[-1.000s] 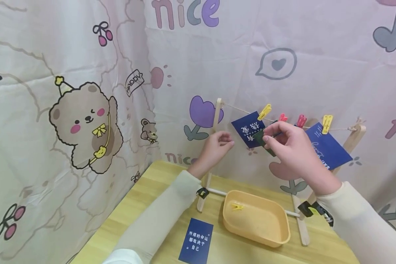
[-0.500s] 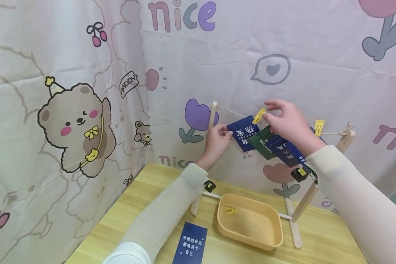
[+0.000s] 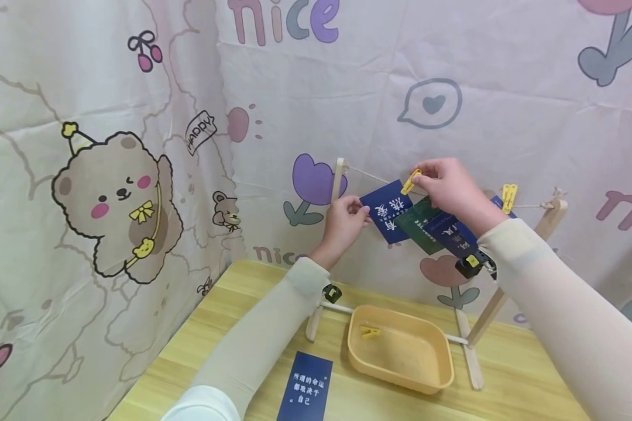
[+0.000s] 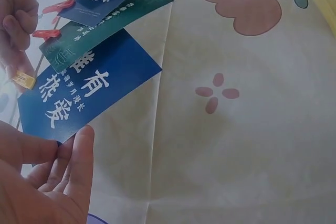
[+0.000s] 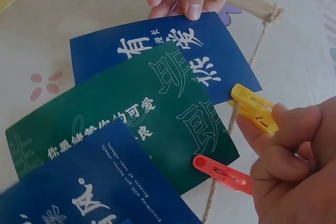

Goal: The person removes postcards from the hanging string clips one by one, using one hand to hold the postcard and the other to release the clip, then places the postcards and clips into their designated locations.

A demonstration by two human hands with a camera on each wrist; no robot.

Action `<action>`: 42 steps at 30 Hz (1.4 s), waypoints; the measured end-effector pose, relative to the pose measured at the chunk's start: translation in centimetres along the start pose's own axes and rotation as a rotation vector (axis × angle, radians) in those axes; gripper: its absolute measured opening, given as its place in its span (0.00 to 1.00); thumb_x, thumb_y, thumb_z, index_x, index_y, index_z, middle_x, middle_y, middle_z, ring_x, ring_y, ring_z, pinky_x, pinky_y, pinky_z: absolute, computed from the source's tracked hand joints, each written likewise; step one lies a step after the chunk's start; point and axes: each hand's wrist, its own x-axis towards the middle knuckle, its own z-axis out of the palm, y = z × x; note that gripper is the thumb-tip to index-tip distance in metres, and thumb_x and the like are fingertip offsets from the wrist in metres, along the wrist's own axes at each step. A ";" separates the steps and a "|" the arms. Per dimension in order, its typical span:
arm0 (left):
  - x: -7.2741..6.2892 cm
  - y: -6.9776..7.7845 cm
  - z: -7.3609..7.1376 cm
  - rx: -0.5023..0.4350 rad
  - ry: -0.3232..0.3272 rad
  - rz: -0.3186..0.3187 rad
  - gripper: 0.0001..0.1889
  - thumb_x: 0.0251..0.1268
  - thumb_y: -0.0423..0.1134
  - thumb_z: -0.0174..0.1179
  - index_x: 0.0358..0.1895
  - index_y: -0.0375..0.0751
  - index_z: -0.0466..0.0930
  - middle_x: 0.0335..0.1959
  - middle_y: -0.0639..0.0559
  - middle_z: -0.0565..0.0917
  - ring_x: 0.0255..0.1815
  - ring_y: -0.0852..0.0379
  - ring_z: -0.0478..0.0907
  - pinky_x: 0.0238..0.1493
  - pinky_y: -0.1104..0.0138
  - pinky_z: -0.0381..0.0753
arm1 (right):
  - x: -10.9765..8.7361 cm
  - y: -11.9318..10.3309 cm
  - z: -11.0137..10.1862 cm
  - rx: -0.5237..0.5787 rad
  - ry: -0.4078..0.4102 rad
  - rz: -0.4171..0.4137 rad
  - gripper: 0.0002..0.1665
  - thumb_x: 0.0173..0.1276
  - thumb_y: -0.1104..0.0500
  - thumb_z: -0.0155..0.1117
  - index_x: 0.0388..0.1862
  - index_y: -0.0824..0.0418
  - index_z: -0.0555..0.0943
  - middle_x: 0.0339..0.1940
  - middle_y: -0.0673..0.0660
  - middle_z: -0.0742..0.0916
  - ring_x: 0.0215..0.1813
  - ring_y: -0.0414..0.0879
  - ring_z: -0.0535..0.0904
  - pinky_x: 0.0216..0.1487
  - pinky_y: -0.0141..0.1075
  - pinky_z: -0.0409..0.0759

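A blue card with white characters [image 3: 381,213] hangs tilted from a string, and a yellow clothespin [image 5: 254,109] sits at its upper corner. My left hand [image 3: 343,228] pinches the card's outer edge between thumb and fingers, as the left wrist view shows. The yellow clothespin's handle end is pinched in my right hand [image 3: 455,190]. Beside the blue card hangs a green card [image 5: 100,124] with a red clothespin [image 5: 223,174] on it. Another blue card [image 5: 79,192] overlaps the green one, partly behind my right wrist in the head view.
Wooden posts [image 3: 339,178] hold the string at both ends. Below, a yellow-orange tray [image 3: 400,380] with a yellow clothespin [image 3: 370,332] in it stands on the wooden table [image 3: 200,345]. A blue card [image 3: 305,386] lies in front. Printed cloth hangs behind.
My right hand has moved up and left from the green card to the yellow clothespin and pinched it. The left hand has come to the blue card's edge and taken hold.
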 end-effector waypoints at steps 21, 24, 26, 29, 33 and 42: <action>-3.2 -0.8 -2.9 0.008 -0.025 0.032 0.04 0.79 0.29 0.64 0.44 0.29 0.82 0.39 0.36 0.89 0.44 0.33 0.92 0.45 0.60 0.95 | -4.0 -0.2 0.4 0.120 0.392 -0.128 0.20 0.85 0.51 0.62 0.67 0.57 0.87 0.49 0.62 0.94 0.18 0.42 0.77 0.18 0.30 0.70; -3.8 -0.6 -3.8 0.017 -0.003 0.052 0.04 0.79 0.29 0.64 0.44 0.29 0.82 0.38 0.36 0.89 0.42 0.35 0.92 0.44 0.60 0.95 | -5.8 -0.2 0.5 0.149 0.459 -0.167 0.17 0.84 0.53 0.64 0.64 0.56 0.89 0.49 0.62 0.95 0.24 0.33 0.82 0.22 0.23 0.73; -4.2 -0.5 -4.4 0.023 0.015 0.066 0.04 0.78 0.29 0.64 0.45 0.29 0.83 0.37 0.36 0.89 0.40 0.37 0.93 0.43 0.61 0.95 | -6.9 0.0 0.8 0.169 0.483 -0.182 0.16 0.82 0.55 0.66 0.63 0.57 0.89 0.53 0.62 0.94 0.31 0.26 0.84 0.28 0.18 0.76; -4.8 -0.6 -5.2 0.021 0.042 0.090 0.04 0.77 0.28 0.64 0.45 0.27 0.83 0.37 0.34 0.89 0.39 0.35 0.92 0.41 0.61 0.95 | -8.5 0.5 1.5 0.227 0.467 -0.200 0.17 0.80 0.57 0.69 0.64 0.57 0.89 0.54 0.61 0.94 0.32 0.24 0.83 0.27 0.17 0.74; -6.0 -0.8 -6.1 0.015 0.081 0.115 0.04 0.76 0.26 0.64 0.44 0.25 0.84 0.37 0.32 0.90 0.36 0.36 0.92 0.39 0.61 0.95 | -10.3 1.1 2.6 0.264 0.408 -0.237 0.21 0.76 0.59 0.74 0.66 0.53 0.88 0.50 0.56 0.95 0.17 0.36 0.69 0.16 0.31 0.61; -9.8 -0.8 -7.3 -0.096 0.084 0.030 0.03 0.73 0.24 0.63 0.40 0.25 0.81 0.34 0.30 0.88 0.28 0.51 0.91 0.38 0.52 0.94 | -13.2 2.6 5.0 0.369 0.259 -0.230 0.22 0.77 0.62 0.73 0.67 0.56 0.84 0.46 0.50 0.91 0.21 0.43 0.73 0.19 0.34 0.70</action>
